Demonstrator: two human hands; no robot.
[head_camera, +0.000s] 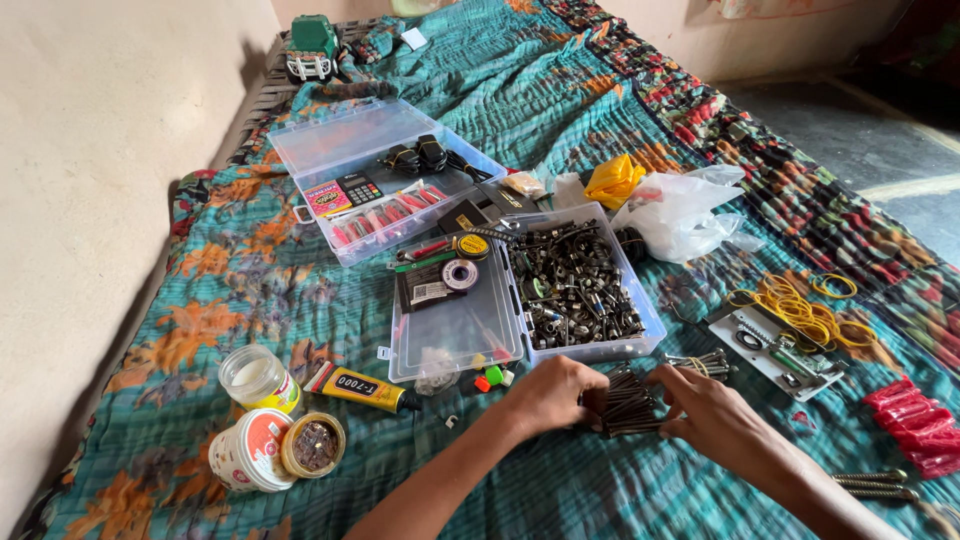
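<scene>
Nails (628, 405) lie between both hands (gripped).

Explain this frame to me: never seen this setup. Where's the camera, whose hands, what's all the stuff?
There is no machine here. One camera sits on a person's head and looks down at their own two bare hands over a patterned teal cloth. The left hand and right hand together gather a bundle of long dark nails. Behind them lies an open clear box of dark metal hardware; its other half holds a solder spool. Further back is a second clear case with small red parts. To the left lie a yellow glue tube and round tubs. To the right lie yellow rubber bands, a white plastic bag and red pieces.
</scene>
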